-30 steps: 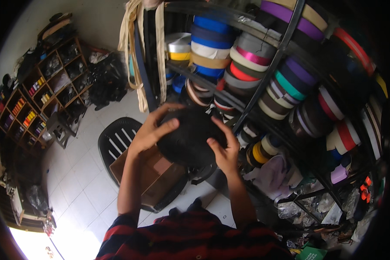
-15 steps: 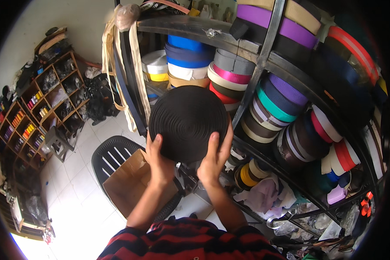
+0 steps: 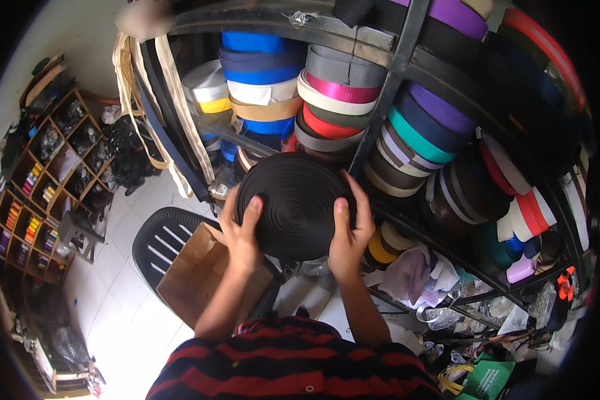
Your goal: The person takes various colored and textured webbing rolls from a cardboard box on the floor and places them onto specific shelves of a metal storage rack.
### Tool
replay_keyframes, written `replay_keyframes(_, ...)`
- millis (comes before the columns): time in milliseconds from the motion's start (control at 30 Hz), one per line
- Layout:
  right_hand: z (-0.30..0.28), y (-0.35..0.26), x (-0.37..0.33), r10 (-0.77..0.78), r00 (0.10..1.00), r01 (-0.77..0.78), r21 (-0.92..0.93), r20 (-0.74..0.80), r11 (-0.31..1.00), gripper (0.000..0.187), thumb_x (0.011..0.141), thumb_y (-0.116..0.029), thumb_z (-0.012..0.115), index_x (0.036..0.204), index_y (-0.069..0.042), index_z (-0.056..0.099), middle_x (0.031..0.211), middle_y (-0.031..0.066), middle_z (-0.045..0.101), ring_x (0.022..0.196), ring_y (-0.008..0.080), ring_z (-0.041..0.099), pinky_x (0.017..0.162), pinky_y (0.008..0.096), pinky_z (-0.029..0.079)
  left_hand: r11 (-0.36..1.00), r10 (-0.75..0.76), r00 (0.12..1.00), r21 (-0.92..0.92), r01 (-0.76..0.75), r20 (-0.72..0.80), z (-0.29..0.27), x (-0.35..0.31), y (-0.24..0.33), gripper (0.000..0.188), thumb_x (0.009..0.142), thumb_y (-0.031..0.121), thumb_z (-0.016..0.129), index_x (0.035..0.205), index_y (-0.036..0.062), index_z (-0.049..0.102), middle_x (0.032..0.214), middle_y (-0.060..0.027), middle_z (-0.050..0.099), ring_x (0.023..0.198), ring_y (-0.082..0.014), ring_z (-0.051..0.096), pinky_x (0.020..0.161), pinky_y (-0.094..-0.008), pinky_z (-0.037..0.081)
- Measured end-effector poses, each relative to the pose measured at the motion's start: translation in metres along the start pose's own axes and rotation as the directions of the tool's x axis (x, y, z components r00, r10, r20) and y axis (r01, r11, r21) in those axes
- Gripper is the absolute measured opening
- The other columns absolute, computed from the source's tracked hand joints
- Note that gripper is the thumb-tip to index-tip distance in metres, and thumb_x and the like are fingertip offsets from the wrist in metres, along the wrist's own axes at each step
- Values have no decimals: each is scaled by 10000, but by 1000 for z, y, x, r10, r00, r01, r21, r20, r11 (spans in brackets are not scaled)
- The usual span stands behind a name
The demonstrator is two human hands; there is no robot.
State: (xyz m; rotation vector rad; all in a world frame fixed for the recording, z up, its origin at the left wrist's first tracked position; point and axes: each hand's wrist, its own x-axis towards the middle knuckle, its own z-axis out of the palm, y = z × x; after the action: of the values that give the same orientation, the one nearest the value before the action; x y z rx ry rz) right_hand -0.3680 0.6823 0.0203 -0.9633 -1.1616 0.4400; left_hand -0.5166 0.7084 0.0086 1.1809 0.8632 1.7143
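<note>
Between my two hands is a large flat roll of black webbing (image 3: pixel 293 210), its coiled face turned up toward me. My left hand (image 3: pixel 243 230) grips the left rim, thumb lying on the coil. On the opposite rim my right hand (image 3: pixel 351 230) does the same, with its thumb on top; the fingers beneath are partly hidden. Just beyond the roll stands a black metal rack holding stacked webbing rolls, among them a red roll (image 3: pixel 330 123), a grey roll (image 3: pixel 345 65) and a tan roll (image 3: pixel 267 109).
Below my left forearm, an open cardboard box (image 3: pixel 193 277) rests on a black plastic chair (image 3: pixel 155 243). A rack post (image 3: pixel 397 73) rises right of centre. Cream straps (image 3: pixel 130 87) hang at the left. Farther left are a grey stool (image 3: pixel 80 233) and wooden thread shelves (image 3: pixel 37 190). A green bag (image 3: pixel 490 380) lies lower right.
The black roll and both hands sit slightly lower and farther right in view, and the roll's face looks more tilted. The view has shifted, bringing the green bag into sight. Both hands keep their hold.
</note>
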Motion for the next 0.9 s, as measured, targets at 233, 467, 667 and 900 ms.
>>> replay_keyframes(233,40,9,-10,-77,986,72,-41,-150,997,378,943,-104,476,1283,60,460,1235,150,537,1111,204,515,984,324,372,969,-102,994,-228,93,-26,-21,7,-7,534,877,291,618,1273,-19,437,1233,-146,501,1095,-212,500,977,-336,369)
replay_keyframes(467,95,-42,62,-316,948,317,-121,25,941,391,921,-100,531,1272,58,463,1230,197,538,1138,260,517,983,344,369,969,238,970,-82,-233,55,-42,97,60,577,828,181,625,1329,-19,418,1207,-163,531,1155,-235,494,1005,-330,352)
replay_keyframes(667,131,-86,143,-552,828,556,-264,98,788,604,863,-259,621,1249,152,404,1193,277,494,1147,397,485,982,409,367,925,252,946,-338,-173,206,-22,209,123,510,813,183,640,1247,-38,488,1101,-136,598,985,-189,577,861,-303,460)
replay_keyframes(900,125,-140,187,6,956,3,-29,293,1000,865,847,-346,611,1407,92,118,1299,323,399,736,336,670,582,378,582,994,-99,836,97,55,540,32,341,155,371,796,279,638,1084,46,603,1001,-84,635,877,-171,594,784,-327,475)
